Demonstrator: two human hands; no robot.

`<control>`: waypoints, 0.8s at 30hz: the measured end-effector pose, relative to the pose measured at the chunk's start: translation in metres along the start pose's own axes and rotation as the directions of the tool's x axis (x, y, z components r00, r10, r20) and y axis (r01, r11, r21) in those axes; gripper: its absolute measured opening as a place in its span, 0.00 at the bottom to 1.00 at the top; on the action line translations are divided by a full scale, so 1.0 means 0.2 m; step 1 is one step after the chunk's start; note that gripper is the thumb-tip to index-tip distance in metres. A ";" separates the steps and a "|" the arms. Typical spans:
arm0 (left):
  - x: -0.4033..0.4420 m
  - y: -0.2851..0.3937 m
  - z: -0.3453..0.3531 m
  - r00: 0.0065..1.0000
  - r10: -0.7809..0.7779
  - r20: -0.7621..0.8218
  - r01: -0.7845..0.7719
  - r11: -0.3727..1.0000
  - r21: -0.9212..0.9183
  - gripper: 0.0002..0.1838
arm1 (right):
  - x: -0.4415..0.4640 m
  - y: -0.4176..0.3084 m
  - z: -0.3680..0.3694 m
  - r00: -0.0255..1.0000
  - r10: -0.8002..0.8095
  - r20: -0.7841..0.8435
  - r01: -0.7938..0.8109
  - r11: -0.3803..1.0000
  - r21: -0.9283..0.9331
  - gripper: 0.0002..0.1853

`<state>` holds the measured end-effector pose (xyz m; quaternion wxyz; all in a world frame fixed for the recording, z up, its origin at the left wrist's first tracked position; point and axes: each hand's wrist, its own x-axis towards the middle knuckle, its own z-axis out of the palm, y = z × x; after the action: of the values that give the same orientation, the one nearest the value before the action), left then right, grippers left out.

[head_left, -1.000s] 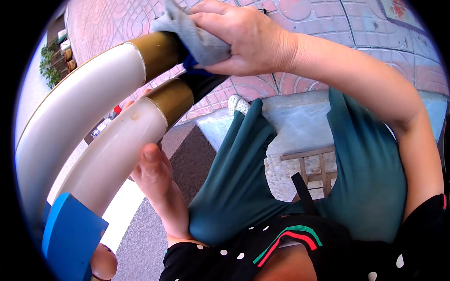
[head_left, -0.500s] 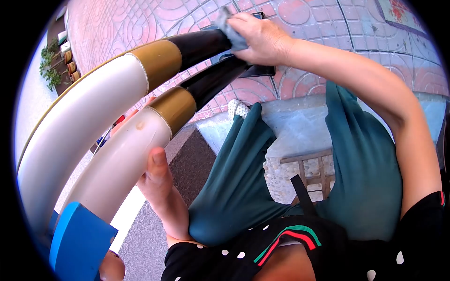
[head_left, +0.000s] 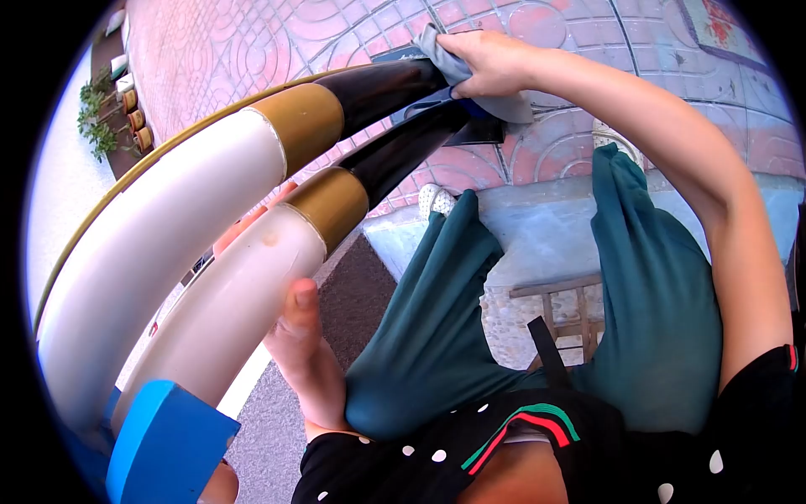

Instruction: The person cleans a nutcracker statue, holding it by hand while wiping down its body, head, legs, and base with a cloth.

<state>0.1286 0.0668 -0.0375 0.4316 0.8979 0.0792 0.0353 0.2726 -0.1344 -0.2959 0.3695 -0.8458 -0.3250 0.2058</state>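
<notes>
Two long curved white legs with gold bands and black tapering ends reach from the lower left toward the top middle. My left hand (head_left: 298, 332) is wrapped round the nearer white leg (head_left: 227, 286), thumb on its near side and fingertips showing beyond it. In my right hand (head_left: 487, 63) is a grey cloth (head_left: 441, 57), pressed on the black tip of the farther leg (head_left: 382, 94). The nearer black end (head_left: 403, 147) lies just below it. A blue block-like part (head_left: 164, 441) joins the legs at the lower left.
Pink patterned tiles (head_left: 537, 34) lie beyond a pale stone ledge (head_left: 537, 218). My green-trousered legs are spread below, with a wooden frame (head_left: 575, 311) between them. Potted plants (head_left: 99, 126) stand at the far left. A floral mat (head_left: 722, 25) is at the top right.
My right hand has moved right with the cloth, along the black end to its tip. The white legs and my left hand have shifted slightly right in view.
</notes>
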 end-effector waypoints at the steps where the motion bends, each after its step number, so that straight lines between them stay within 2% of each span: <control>1: 0.00 0.00 0.00 1.000 0.019 0.006 -0.019 1.000 0.003 0.40 | 0.01 -0.06 -0.07 1.000 -0.015 -0.022 0.017 0.995 0.096 0.28; 3: 0.00 0.00 0.00 0.999 0.035 0.006 -0.035 0.999 0.001 0.40 | -0.01 -0.28 -0.29 0.994 -0.071 -0.079 0.092 0.953 0.290 0.28; 4: 0.00 0.00 0.00 1.000 0.026 0.015 -0.026 1.000 0.011 0.41 | -0.03 -0.38 -0.35 0.960 -0.178 -0.215 0.247 0.903 0.353 0.25; 5: 0.00 0.01 -0.01 1.000 0.017 0.025 -0.018 1.000 0.023 0.41 | -0.02 -0.44 -0.40 0.844 -0.361 -0.396 0.493 0.814 0.307 0.22; 6: 0.00 0.01 0.00 1.000 0.017 0.025 -0.017 1.000 0.022 0.41 | 0.03 -0.47 -0.48 0.575 -0.608 -0.548 0.768 0.632 0.105 0.19; 7: 0.00 0.02 0.01 1.000 -0.001 0.019 0.001 1.000 0.018 0.41 | 0.09 -0.50 -0.55 0.272 -0.776 -0.569 0.914 0.394 -0.100 0.17; 8: 0.01 0.03 0.02 1.000 -0.009 0.018 0.008 1.000 0.017 0.41 | 0.03 -0.57 -0.55 0.603 -0.568 -0.560 0.794 0.489 0.360 0.15; 11: 0.01 0.02 0.01 0.999 0.022 0.024 -0.022 1.000 0.011 0.41 | -0.03 -0.59 -0.64 0.833 -0.457 -0.312 0.504 0.392 0.770 0.11; 12: 0.02 0.01 0.01 1.000 0.021 0.023 -0.021 1.000 0.013 0.41 | -0.02 -0.59 -0.56 0.796 -0.387 -0.465 0.605 0.514 0.608 0.10; 14: 0.01 -0.01 -0.01 0.999 0.032 0.041 -0.032 0.999 -0.008 0.42 | 0.04 -0.52 -0.38 0.773 -0.351 -0.529 0.627 0.551 0.551 0.09; 16: 0.02 -0.01 0.00 0.999 0.036 0.039 -0.035 0.999 -0.014 0.42 | 0.09 -0.36 -0.27 0.912 -0.262 -0.315 0.408 0.661 0.630 0.18; 17: 0.02 -0.01 0.01 0.999 0.035 0.038 -0.034 0.999 -0.021 0.43 | 0.06 -0.28 -0.24 0.973 -0.120 -0.198 0.211 0.809 0.548 0.28; 18: 0.03 -0.01 0.00 0.998 0.038 0.040 -0.037 0.999 -0.021 0.43 | 0.05 -0.21 -0.19 0.973 -0.119 -0.200 0.211 0.810 0.547 0.28; 20: 0.04 -0.03 0.00 0.990 0.038 0.139 -0.042 0.999 0.025 0.38 | 0.05 -0.08 -0.11 0.994 -0.040 -0.101 0.075 0.928 0.364 0.27; 21: 0.04 -0.02 0.01 0.989 0.037 0.143 -0.041 0.999 0.026 0.38 | 0.05 -0.09 -0.12 0.994 -0.037 -0.101 0.072 0.928 0.367 0.27; 23: 0.04 -0.01 0.02 0.999 0.029 0.043 -0.028 1.000 -0.009 0.43 | 0.03 -0.20 -0.21 0.980 -0.057 -0.188 0.120 0.930 0.346 0.25; 24: 0.04 -0.01 0.02 0.999 0.028 0.043 -0.028 1.000 -0.009 0.43 | 0.04 -0.28 -0.29 0.959 -0.150 -0.239 0.246 0.860 0.446 0.25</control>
<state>0.1363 0.0656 -0.0416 0.4366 0.8976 0.0570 0.0221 0.2891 -0.1286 -0.2174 0.6134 -0.7084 -0.3128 0.1551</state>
